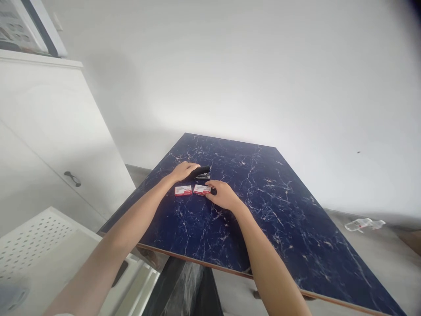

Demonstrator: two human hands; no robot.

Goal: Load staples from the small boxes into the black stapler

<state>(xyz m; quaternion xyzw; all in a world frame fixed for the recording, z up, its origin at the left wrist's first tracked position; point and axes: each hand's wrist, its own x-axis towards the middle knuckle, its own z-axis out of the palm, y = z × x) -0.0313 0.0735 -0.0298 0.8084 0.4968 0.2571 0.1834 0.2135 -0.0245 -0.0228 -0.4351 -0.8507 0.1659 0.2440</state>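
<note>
A black stapler (201, 172) lies on the dark blue marble-patterned table (263, 206). My left hand (184, 170) is curled over the stapler's left end and grips it. Two small red and white boxes lie side by side in front of it: one box (183, 190) on the left, the other box (201, 189) on the right. My right hand (223, 194) rests on the table with its fingertips touching the right edge of the right box, fingers bent.
A white cabinet (49, 145) with a dark handle (73, 178) stands at the left. A white perforated surface (36, 239) sits at lower left. A crumpled clear plastic bottle (362, 224) lies on the floor at right. A white wall is behind the table.
</note>
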